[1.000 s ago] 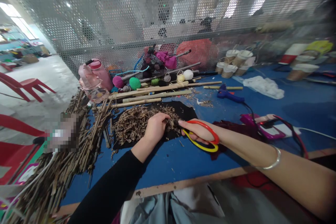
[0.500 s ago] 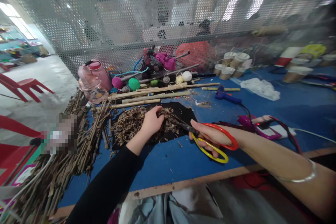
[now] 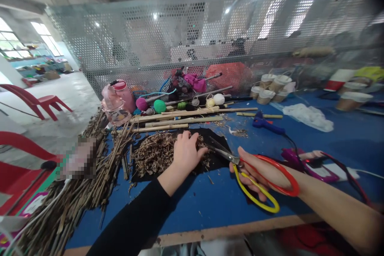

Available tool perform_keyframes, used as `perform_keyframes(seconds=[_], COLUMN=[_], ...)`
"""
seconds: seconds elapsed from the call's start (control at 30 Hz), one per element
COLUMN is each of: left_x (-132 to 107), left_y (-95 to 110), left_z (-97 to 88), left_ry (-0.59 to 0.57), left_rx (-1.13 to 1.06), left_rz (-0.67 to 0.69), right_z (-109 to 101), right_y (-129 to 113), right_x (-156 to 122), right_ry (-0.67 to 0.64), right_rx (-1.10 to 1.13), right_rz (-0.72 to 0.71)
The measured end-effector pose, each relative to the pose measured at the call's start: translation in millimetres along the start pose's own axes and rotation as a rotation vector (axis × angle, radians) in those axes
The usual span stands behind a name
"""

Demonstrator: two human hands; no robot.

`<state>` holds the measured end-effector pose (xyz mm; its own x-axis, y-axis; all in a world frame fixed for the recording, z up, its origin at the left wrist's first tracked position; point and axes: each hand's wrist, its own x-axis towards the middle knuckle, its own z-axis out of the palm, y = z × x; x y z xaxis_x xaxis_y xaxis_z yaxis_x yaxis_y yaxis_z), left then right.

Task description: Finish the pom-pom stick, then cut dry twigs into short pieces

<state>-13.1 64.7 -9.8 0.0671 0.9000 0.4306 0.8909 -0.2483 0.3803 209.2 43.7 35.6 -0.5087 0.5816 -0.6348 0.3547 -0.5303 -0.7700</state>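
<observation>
My left hand (image 3: 187,155) lies palm down on a heap of dry brown plant bits (image 3: 156,152), its thumb spread away from the fingers. The heap rests on a black cloth (image 3: 220,158) on the blue table (image 3: 180,216). In my right hand (image 3: 252,172) is a pair of scissors (image 3: 286,180) with one red and one yellow handle loop. Their dark blades point left over the cloth, toward my left hand, and the tips are hard to make out against the cloth and heap.
Bundled dry stalks (image 3: 99,176) cover the left side. Behind the heap lie bamboo sticks (image 3: 198,120), yarn balls (image 3: 160,106) and a pink bottle (image 3: 124,96). A blue glue gun (image 3: 267,123), paper cups (image 3: 265,96) and a plastic bag (image 3: 309,116) sit to the right. Perforated metal screen (image 3: 144,44) stands behind.
The view has tilted up a little. My left hand has slid right across the heap, its fingers flatter. My right hand has drawn the scissors back to the right, showing more of the blades.
</observation>
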Motion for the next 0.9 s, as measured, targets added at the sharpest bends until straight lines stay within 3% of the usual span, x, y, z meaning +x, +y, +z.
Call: perform_keyframes(seconds=[0.1,0.3,0.63,0.77,0.9], left_x=[-1.1,-2.0,-17.5,-15.0,-12.1], left_y=[1.8,-19.2,-17.1,-25.1,-33.4], left_z=[8.2,10.1,8.3,17.7,22.2], left_ry=[-0.048,-0.148,-0.012,-0.040,-0.029], left_rx=[0.068,-0.027,0.119,0.059,-0.110], left_rz=[0.011,0.047,-0.015,-0.055,-0.002], right_z=[-1.3,-1.6,14.6,17.0,21.9], right_y=[3.2,3.9,-7.9,-7.6,-11.6], right_x=[1.3,3.1,4.4,4.8,5.8], right_ry=[0.017,0.029,0.091,0.103,0.079], right_rx=[0.006,-0.001,-0.042,-0.064,-0.128], right_rz=[-0.013,0.038,0.057,0.077,0.112])
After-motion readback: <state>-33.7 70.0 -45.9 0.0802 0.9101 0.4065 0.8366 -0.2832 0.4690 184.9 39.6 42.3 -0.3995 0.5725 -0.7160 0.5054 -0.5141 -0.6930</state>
